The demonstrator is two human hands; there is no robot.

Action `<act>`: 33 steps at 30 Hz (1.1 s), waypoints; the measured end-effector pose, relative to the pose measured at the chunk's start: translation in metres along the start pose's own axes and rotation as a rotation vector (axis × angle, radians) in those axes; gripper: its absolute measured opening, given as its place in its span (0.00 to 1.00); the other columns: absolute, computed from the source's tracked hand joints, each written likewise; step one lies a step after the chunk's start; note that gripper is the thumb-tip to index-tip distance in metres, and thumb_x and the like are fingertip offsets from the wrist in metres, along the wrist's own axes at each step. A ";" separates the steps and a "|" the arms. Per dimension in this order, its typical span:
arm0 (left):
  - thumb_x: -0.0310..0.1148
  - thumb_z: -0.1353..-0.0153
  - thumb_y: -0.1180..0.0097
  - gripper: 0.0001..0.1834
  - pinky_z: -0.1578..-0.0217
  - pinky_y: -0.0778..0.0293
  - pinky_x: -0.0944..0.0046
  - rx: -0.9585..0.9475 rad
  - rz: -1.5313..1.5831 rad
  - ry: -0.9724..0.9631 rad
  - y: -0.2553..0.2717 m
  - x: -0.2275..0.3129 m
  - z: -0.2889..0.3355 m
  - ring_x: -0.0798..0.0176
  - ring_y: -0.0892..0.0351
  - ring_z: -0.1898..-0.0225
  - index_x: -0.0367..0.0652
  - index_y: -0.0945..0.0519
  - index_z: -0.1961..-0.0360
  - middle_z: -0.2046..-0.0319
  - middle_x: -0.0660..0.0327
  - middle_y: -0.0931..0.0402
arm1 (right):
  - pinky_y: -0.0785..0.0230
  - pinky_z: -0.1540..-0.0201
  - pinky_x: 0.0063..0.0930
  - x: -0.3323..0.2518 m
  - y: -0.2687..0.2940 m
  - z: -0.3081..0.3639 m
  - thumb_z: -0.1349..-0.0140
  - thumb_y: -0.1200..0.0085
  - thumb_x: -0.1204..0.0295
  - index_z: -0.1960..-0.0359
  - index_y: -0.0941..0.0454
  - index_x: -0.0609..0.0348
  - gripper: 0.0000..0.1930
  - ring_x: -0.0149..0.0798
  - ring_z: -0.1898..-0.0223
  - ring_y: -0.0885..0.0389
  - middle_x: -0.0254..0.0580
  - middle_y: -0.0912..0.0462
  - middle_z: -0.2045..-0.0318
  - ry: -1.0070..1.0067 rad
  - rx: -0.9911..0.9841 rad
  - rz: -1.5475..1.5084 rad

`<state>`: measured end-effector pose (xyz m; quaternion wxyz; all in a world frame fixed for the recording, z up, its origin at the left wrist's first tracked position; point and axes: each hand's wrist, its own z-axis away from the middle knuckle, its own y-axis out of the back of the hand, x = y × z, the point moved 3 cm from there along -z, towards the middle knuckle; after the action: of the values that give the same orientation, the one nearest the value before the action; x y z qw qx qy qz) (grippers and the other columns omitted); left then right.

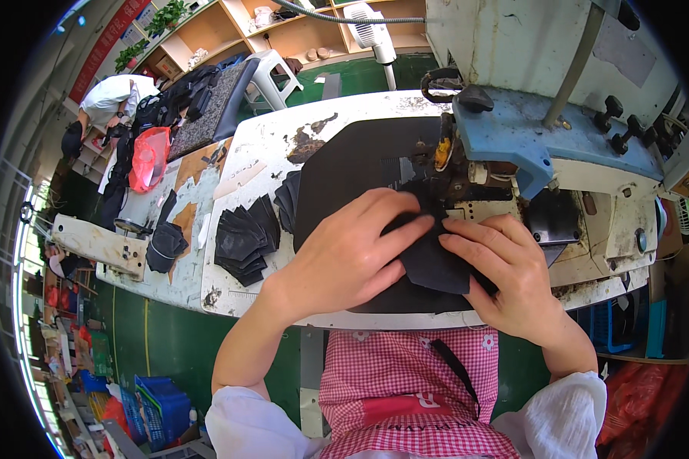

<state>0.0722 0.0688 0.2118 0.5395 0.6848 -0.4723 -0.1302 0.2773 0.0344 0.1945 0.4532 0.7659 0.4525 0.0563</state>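
Note:
A small dark piece of thin, flexible material [436, 271] lies between my hands at the work point of a blue and white bench machine [497, 126]. My left hand [356, 249] has its fingers bent and pressed onto the piece's left side. My right hand [505, 275] pinches its right edge, thumb below and fingers on top. Under both hands a black board [337, 168] covers part of the white table. Fingertips hide much of the piece's far edge, close to the machine's dirty, yellow-stained head [442, 153].
Stacks of dark cut pieces [245, 237] lie left of the board. Farther left, a second bench holds another machine arm [99, 245], a red plastic bag [150, 159] and dark bags. A person [119, 99] bends there. A white stool [272, 80] and fan [371, 34] stand behind.

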 end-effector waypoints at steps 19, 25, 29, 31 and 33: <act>0.23 0.45 0.42 0.26 0.39 0.28 0.51 -0.096 -0.063 -0.197 0.004 -0.035 -0.005 0.44 0.31 0.35 0.50 0.19 0.43 0.37 0.54 0.29 | 0.26 0.59 0.32 -0.005 0.005 -0.001 0.53 0.32 0.73 0.58 0.16 0.58 0.17 0.41 0.63 0.20 0.40 0.15 0.55 0.040 0.045 0.069; 0.21 0.43 0.45 0.26 0.36 0.31 0.51 -0.113 -0.007 -0.204 0.008 -0.053 -0.014 0.47 0.33 0.33 0.50 0.20 0.42 0.35 0.56 0.31 | 0.32 0.74 0.18 -0.016 -0.022 0.059 0.45 0.36 0.68 0.57 0.18 0.56 0.14 0.28 0.75 0.22 0.35 0.13 0.61 0.685 0.177 -0.003; 0.23 0.42 0.44 0.26 0.37 0.30 0.52 -0.076 -0.080 -0.212 0.005 -0.053 -0.016 0.48 0.32 0.34 0.51 0.20 0.41 0.37 0.55 0.29 | 0.25 0.61 0.32 0.007 -0.094 0.090 0.40 0.40 0.61 0.50 0.21 0.60 0.20 0.40 0.63 0.17 0.43 0.17 0.55 0.237 -0.314 0.049; 0.24 0.42 0.43 0.26 0.38 0.29 0.52 -0.056 -0.121 -0.196 0.003 -0.051 -0.013 0.49 0.31 0.35 0.52 0.20 0.41 0.37 0.55 0.28 | 0.24 0.55 0.38 0.017 -0.111 0.100 0.39 0.40 0.60 0.48 0.22 0.61 0.22 0.45 0.57 0.17 0.46 0.18 0.53 -0.073 -0.483 0.001; 0.27 0.42 0.43 0.24 0.40 0.28 0.52 0.017 -0.260 -0.182 0.000 -0.046 -0.011 0.49 0.28 0.38 0.50 0.20 0.42 0.40 0.55 0.26 | 0.31 0.43 0.48 0.015 -0.116 0.109 0.44 0.35 0.55 0.45 0.23 0.59 0.28 0.55 0.46 0.23 0.50 0.22 0.48 -0.139 -0.459 0.036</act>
<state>0.0557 0.1118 0.2008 0.4673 0.7301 -0.4275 -0.2564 0.2660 -0.0040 0.0400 0.6444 0.6528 0.3820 0.1129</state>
